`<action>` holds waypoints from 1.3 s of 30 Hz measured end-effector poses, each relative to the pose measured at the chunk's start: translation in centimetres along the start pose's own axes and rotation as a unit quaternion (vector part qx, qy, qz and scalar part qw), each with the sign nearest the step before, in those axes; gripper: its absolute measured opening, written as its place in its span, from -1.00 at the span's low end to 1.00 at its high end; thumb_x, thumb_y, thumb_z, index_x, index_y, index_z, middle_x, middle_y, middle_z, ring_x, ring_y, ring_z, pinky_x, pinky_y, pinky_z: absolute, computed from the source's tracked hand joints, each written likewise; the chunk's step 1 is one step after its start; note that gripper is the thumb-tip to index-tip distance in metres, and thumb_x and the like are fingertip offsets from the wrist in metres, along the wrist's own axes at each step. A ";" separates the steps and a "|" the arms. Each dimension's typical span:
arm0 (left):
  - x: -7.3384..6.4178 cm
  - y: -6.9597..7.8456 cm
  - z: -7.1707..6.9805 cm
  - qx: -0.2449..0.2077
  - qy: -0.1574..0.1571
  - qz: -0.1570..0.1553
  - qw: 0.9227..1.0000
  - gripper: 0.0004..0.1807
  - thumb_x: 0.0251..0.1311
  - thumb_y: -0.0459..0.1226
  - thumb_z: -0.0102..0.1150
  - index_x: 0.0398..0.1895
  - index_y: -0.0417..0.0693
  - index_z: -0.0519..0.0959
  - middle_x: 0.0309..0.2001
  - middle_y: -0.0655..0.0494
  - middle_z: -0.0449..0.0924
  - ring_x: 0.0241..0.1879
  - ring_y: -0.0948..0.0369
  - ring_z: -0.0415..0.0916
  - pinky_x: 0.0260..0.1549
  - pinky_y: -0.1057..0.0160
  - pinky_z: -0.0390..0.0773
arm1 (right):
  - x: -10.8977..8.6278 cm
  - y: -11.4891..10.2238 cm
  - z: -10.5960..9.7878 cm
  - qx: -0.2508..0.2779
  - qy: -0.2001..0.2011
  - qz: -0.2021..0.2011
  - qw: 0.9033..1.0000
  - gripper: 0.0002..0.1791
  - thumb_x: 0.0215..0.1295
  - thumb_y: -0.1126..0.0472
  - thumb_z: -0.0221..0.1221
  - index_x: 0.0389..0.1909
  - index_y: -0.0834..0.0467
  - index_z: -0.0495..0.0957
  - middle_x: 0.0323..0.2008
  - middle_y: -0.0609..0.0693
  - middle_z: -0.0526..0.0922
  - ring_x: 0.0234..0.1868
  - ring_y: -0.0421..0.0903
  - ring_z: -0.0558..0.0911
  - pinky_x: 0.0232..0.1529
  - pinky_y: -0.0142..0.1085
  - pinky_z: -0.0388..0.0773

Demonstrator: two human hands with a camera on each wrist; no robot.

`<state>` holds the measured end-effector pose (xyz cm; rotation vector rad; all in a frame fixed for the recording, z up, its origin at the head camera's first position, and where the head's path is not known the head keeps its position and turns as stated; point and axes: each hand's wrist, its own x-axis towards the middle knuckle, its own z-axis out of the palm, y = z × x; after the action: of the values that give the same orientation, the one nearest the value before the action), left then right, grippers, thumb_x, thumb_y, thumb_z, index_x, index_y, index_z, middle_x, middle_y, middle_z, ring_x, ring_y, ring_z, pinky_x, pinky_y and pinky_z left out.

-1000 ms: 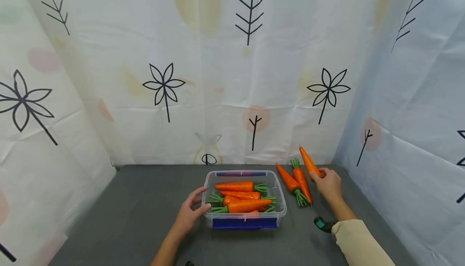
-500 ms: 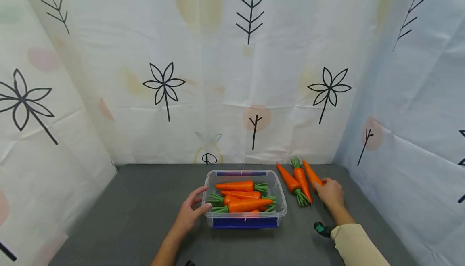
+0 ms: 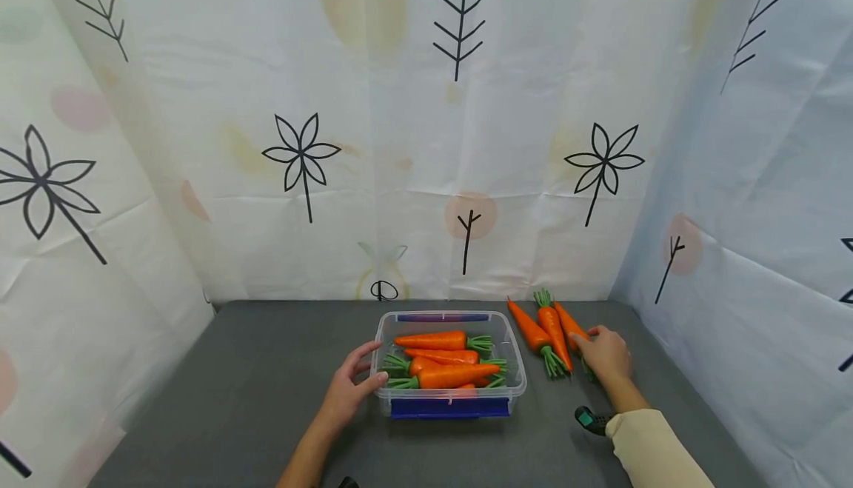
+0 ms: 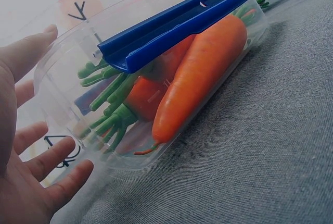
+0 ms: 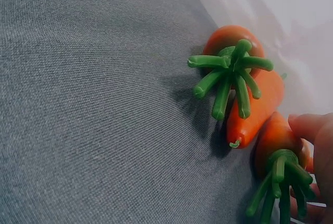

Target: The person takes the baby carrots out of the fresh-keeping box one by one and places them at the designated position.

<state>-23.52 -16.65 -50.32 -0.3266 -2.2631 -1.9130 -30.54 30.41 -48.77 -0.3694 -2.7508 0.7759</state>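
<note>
A clear plastic box [image 3: 453,394] with blue clips [image 4: 182,26] stands on the table, holding several orange carrots [image 3: 460,376] with green tops. My left hand [image 3: 343,388] rests at its left side, thumb by the rim and fingers spread, as the left wrist view shows. To the right of the box, my right hand [image 3: 608,356] grips a carrot [image 5: 277,140] that lies on the table, thumb on its orange body. Just left of that carrot lie a carrot with its top at the back [image 3: 550,325] and another with its top toward me [image 3: 528,326].
Grey cloth covers the table [image 3: 266,384]. A patterned white curtain [image 3: 413,140] hangs behind it and on both sides. A dark strap-like device [image 3: 589,420] sits at the right wrist, by a cream sleeve [image 3: 656,447].
My right hand has lowered the carrot from a tilted, raised pose onto the table, beside the two loose ones. The left hand and the box have stayed in place.
</note>
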 end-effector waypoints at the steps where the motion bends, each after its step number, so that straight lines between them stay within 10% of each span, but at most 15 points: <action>1: 0.0 0.0 0.0 0.001 0.000 0.000 1.000 -0.43 0.20 -0.30 0.29 0.30 -0.02 0.42 0.36 -0.16 0.26 0.19 -0.21 0.37 -0.02 -0.15 0.51 | 0.0 0.0 0.0 0.000 0.001 -0.002 1.000 -0.37 0.30 -0.12 0.18 0.03 0.41 0.48 -0.07 0.42 0.54 -0.15 0.35 0.53 -0.17 0.15 0.43; 20: -0.2 -0.2 -0.2 0.011 -0.002 -0.004 1.000 -0.44 0.20 -0.29 0.29 0.30 -0.02 0.43 0.36 -0.16 0.27 0.19 -0.22 0.38 0.00 -0.15 0.50 | -0.5 -5.3 -1.2 0.069 0.042 -0.089 0.993 -0.48 0.33 0.02 0.22 0.09 0.36 0.50 -0.09 0.36 0.52 -0.14 0.24 0.51 -0.18 0.10 0.44; 39: -0.1 0.0 0.0 -0.002 -0.001 0.000 1.000 -0.43 0.19 -0.29 0.31 0.30 -0.01 0.43 0.35 -0.13 0.28 0.18 -0.17 0.40 -0.01 -0.11 0.51 | -2.7 -12.9 -1.5 0.173 -0.071 -0.196 0.963 -0.37 0.33 0.00 0.23 0.30 0.25 0.36 0.12 0.31 0.49 0.08 0.24 0.50 -0.02 0.08 0.49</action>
<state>-23.48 -16.70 -50.36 -0.3288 -2.2625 -1.9177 -29.79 19.70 -41.05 0.3042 -2.6088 1.1742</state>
